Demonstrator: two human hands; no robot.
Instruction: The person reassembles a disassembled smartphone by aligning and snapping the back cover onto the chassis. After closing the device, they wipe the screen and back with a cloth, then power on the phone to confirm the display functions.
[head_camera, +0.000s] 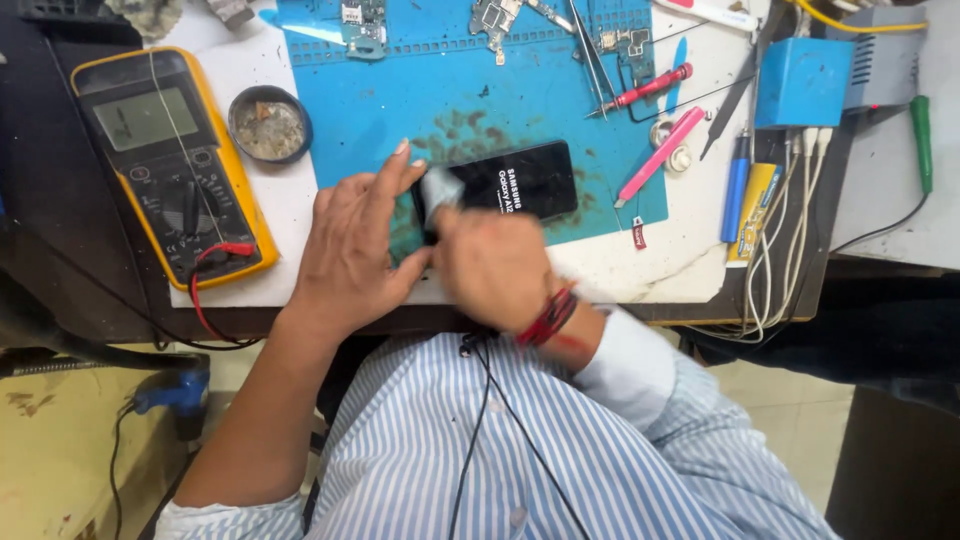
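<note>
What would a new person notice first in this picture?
Probably the black phone lying mid-bench on the stained blue mat, where the left hand steadies its near end and the right hand presses a small pale cloth on its screen. Next, the yellow multimeter at the left, its red lead plugged in.

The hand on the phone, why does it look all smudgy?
In the head view, the right hand and the pale cloth it presses on the phone are motion-blurred; the left hand and the yellow meter look sharp, under even light.
</note>
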